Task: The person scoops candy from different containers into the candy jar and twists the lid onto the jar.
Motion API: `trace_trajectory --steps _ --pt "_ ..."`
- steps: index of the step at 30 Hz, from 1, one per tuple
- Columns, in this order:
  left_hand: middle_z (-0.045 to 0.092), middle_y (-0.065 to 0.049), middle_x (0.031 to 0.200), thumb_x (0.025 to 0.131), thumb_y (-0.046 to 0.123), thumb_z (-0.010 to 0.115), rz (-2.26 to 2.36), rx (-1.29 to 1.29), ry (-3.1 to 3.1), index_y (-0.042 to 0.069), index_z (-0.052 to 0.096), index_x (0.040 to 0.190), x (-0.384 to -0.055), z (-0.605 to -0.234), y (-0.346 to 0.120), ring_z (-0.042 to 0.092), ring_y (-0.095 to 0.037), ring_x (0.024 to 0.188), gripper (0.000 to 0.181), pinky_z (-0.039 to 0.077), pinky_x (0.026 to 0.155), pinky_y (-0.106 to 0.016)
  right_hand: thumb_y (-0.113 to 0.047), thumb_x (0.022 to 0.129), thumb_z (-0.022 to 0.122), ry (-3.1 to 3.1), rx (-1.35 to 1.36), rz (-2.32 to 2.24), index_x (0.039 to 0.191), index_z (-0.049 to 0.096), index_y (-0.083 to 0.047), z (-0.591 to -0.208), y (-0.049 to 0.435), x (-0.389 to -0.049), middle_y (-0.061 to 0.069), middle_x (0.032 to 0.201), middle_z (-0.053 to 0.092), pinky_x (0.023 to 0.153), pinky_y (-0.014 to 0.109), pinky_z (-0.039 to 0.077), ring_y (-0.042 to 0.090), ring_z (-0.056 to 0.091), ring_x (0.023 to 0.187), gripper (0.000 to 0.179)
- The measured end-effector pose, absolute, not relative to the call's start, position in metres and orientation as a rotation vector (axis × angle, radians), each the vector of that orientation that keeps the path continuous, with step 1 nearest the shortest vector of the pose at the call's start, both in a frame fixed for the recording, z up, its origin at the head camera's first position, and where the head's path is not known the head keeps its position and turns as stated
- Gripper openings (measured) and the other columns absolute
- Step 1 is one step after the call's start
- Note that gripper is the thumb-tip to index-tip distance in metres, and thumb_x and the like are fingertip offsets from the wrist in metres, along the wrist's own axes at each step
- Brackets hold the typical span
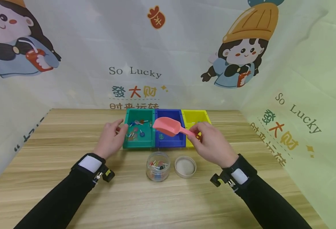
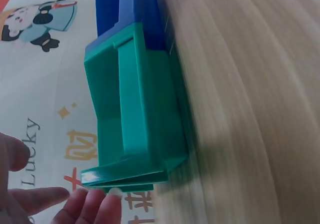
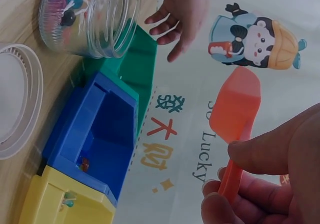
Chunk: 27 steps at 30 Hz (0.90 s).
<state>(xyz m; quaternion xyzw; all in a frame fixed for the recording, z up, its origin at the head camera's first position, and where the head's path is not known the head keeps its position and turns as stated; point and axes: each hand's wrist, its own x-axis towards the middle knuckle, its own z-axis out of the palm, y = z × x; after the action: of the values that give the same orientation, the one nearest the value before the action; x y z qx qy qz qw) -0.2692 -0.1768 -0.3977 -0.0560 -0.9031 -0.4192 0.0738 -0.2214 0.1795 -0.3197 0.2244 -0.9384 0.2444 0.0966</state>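
Observation:
My right hand (image 1: 212,143) pinches the handle of a pink scoop (image 1: 168,126) between thumb and fingers, holding it above the blue bin (image 1: 170,144). No pieces show in the scoop's bowl. My left hand (image 1: 110,138) is at the left side of the green bin (image 1: 139,144), its fingertips (image 2: 114,196) right at the rim in the left wrist view. Small colourful pieces with thin stems (image 1: 142,134) lie in the green bin. A round greenish piece (image 1: 161,136) sits in the blue one. The yellow bin (image 1: 189,116) is partly hidden behind my right hand.
A clear jar (image 1: 158,167) stands uncapped in front of the bins, with several coloured pieces inside. Its white lid (image 1: 185,167) lies to the right on the wooden table (image 1: 122,197). A printed cloth (image 1: 185,41) hangs behind and along the sides.

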Motion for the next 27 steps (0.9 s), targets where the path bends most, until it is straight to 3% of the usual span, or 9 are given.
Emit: trace_trajectory --steps 4,6,10,13,17,19,22,27 --pt "0.066 -0.032 0.133 0.119 0.046 0.037 -1.229 -0.110 -2.790 -0.012 0.038 0.163 -0.277 -0.401 -0.180 0.063 -0.040 0.116 0.073 0.056 0.094 -0.049 -0.021 0.106 0.075 -2.786 0.659 0.718 0.118 0.072 -0.004 -0.321 0.175 -0.224 0.010 0.096 0.064 0.061 0.029 0.049 0.020 0.054 0.074 0.022" --pt "0.065 -0.035 0.143 0.119 0.047 0.036 -1.241 -0.078 -2.827 -0.013 0.038 0.163 -0.280 -0.402 -0.180 0.065 -0.044 0.124 0.075 0.057 0.103 -0.055 -0.021 0.106 0.076 -2.790 0.654 0.718 0.118 0.072 -0.004 -0.322 0.173 -0.225 0.010 0.097 0.064 0.061 0.029 0.049 0.020 0.054 0.074 0.021" --pt "0.058 -0.033 0.156 0.119 0.046 0.033 -1.271 -0.036 -2.876 -0.009 0.043 0.163 -0.283 -0.401 -0.179 0.057 -0.046 0.143 0.071 0.049 0.120 -0.061 -0.019 0.106 0.075 -2.799 0.655 0.726 0.118 0.071 -0.003 -0.323 0.171 -0.226 0.011 0.099 0.064 0.063 0.029 0.050 0.020 0.055 0.077 0.021" --pt "0.057 -0.030 0.157 0.119 0.043 0.033 -1.299 -0.021 -2.888 -0.006 0.047 0.162 -0.286 -0.400 -0.180 0.055 -0.044 0.145 0.066 0.046 0.123 -0.061 -0.021 0.106 0.074 -2.809 0.660 0.728 0.118 0.071 -0.003 -0.322 0.170 -0.227 0.011 0.099 0.064 0.064 0.029 0.051 0.021 0.056 0.078 0.022" --pt "0.063 -0.029 0.150 0.119 0.036 0.038 -1.327 -0.002 -2.880 -0.005 0.052 0.159 -0.289 -0.401 -0.180 0.058 -0.041 0.137 0.058 0.050 0.117 -0.058 -0.022 0.107 0.074 -2.822 0.670 0.726 0.117 0.072 -0.004 -0.323 0.167 -0.229 0.010 0.099 0.065 0.067 0.030 0.052 0.021 0.057 0.081 0.021" --pt "0.069 -0.027 0.135 0.119 0.033 0.040 -1.323 0.008 -2.874 -0.005 0.057 0.155 -0.291 -0.403 -0.180 0.060 -0.040 0.126 0.055 0.054 0.105 -0.051 -0.022 0.107 0.074 -2.830 0.677 0.726 0.117 0.072 -0.004 -0.324 0.165 -0.231 0.010 0.099 0.065 0.069 0.030 0.052 0.022 0.058 0.083 0.021" --pt "0.068 -0.023 0.120 0.119 0.032 0.042 -1.298 0.018 -2.870 -0.004 0.063 0.150 -0.293 -0.404 -0.181 0.058 -0.036 0.113 0.052 0.048 0.090 -0.043 -0.021 0.107 0.074 -2.843 0.685 0.725 0.117 0.072 -0.004 -0.327 0.162 -0.233 0.009 0.098 0.065 0.072 0.031 0.053 0.022 0.058 0.085 0.020" --pt "0.070 -0.023 0.121 0.118 0.032 0.045 -1.270 0.025 -2.880 -0.003 0.066 0.148 -0.295 -0.403 -0.181 0.059 -0.035 0.113 0.051 0.050 0.089 -0.041 -0.022 0.107 0.073 -2.843 0.706 0.711 0.117 0.072 -0.004 -0.330 0.157 -0.237 0.009 0.097 0.066 0.073 0.031 0.052 0.022 0.058 0.085 0.020"
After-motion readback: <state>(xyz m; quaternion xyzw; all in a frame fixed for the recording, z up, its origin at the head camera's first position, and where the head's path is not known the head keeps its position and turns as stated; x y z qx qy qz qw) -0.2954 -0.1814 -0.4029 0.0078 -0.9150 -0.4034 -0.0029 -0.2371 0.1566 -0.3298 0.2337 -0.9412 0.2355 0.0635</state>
